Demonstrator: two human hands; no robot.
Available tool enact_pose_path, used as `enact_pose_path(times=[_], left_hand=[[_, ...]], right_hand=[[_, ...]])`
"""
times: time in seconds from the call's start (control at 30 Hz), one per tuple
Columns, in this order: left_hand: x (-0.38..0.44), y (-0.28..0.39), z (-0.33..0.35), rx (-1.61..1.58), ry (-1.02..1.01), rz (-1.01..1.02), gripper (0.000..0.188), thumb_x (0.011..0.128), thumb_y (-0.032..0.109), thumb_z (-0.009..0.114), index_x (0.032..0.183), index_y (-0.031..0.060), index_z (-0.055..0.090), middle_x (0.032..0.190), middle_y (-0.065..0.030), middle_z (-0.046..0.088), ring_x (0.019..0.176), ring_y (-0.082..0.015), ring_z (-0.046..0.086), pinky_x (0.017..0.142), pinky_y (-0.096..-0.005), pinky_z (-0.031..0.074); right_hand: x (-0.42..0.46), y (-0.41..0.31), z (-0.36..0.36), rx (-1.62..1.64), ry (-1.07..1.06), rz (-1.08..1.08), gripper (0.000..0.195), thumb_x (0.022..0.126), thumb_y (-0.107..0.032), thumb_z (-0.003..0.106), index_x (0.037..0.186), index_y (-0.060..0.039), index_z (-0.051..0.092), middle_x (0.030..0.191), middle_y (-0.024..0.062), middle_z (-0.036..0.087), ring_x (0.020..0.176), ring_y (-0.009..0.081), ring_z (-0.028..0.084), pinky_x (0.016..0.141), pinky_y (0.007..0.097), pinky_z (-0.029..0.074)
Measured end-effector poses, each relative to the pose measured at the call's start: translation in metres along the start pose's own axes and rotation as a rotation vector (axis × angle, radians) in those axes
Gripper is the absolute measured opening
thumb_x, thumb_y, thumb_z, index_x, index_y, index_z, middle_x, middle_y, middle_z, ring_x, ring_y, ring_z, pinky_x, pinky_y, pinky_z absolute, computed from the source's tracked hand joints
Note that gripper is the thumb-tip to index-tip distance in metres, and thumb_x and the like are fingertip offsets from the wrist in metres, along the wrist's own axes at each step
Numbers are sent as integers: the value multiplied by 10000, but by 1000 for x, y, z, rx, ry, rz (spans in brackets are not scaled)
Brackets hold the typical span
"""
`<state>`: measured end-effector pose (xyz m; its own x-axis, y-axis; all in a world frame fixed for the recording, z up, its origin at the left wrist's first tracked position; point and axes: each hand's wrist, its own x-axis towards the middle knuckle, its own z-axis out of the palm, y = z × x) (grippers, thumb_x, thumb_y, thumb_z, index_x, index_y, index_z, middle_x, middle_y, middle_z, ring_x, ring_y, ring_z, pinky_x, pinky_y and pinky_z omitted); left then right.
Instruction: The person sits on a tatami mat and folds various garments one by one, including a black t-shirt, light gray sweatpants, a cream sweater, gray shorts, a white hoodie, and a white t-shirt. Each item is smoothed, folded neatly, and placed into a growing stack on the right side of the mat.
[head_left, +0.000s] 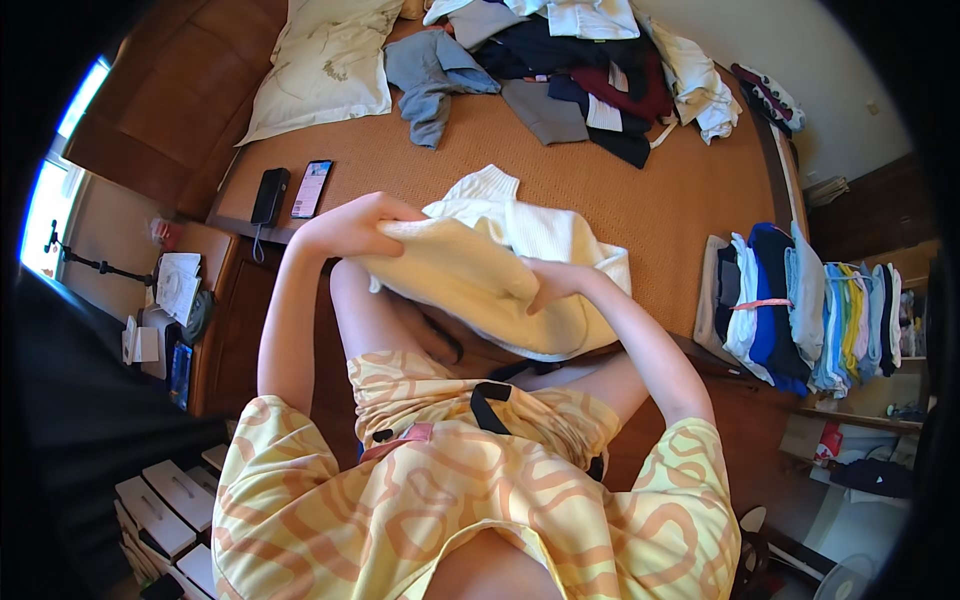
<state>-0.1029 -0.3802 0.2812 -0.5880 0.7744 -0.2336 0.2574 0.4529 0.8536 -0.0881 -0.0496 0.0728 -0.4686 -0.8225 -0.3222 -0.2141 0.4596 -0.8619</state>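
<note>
A cream knit sweater (465, 262) hangs over the near edge of the bed, partly lifted above my lap. My left hand (367, 225) grips its left side, thumb below and fingers hidden behind the fabric. On the right, my right hand (555, 283) holds the lower part, with fingertips curled over the cloth. The rest of the sweater, with a ribbed high collar and a ribbed sleeve, lies on the woven brown bed mat (682, 202) beyond my hands.
Loose clothes (547, 82) lie heaped at the far side, beside a pale pillow (322, 75). A phone (311, 189) and a black power bank (270, 196) rest at the left. Folded garments (765, 307) stand in a row at the right. A wooden nightstand (217, 277) is left.
</note>
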Motion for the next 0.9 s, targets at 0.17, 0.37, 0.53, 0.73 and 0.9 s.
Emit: enact_pose_path(times=[0.17, 0.37, 0.53, 0.73, 0.9], left_hand=[[5, 3, 8, -100, -87, 89, 384, 639, 5, 641, 1020, -48, 637, 928, -89, 663, 839, -111, 573, 779, -270, 459], [12, 11, 6, -118, -217, 188, 386, 630, -4, 661, 1013, -49, 648, 863, -91, 672, 760, -97, 572, 694, -254, 468], [0, 34, -7, -193, -446, 359, 399, 642, -32, 648, 1040, -57, 630, 874, -119, 674, 759, -86, 576, 674, -240, 464], [3, 57, -16, -374, -603, 717, 348, 578, -78, 666, 923, -114, 636, 768, -175, 660, 599, -232, 628, 532, -268, 445], [3, 41, -17, -501, -497, 987, 119, 704, 66, 636, 677, -42, 594, 553, -139, 532, 387, -235, 501, 353, -294, 329]], right_hand=[[-7, 0, 17, -112, -106, 264, 1079, 507, -172, 860, 1412, -171, 272, 1393, 117, 341, 1303, 276, 292, 1027, 370, 331], [4, -13, 21, -758, 195, 419, 1227, 456, -239, 873, 1444, -322, 150, 1452, 95, 253, 1350, 305, 224, 1068, 524, 233], [12, -63, 15, -636, 304, 123, 1336, 414, -257, 890, 1458, -288, 56, 1493, 104, 162, 1379, 318, 146, 1094, 529, 185], [41, -42, 3, -133, -120, 9, 1366, 448, -281, 899, 1456, -207, -21, 1458, 199, 156, 1361, 330, 160, 1104, 392, 211], [53, -71, 24, -506, -94, 132, 792, 626, -221, 803, 1323, -197, 428, 1418, 32, 336, 1335, 318, 230, 1073, 425, 260]])
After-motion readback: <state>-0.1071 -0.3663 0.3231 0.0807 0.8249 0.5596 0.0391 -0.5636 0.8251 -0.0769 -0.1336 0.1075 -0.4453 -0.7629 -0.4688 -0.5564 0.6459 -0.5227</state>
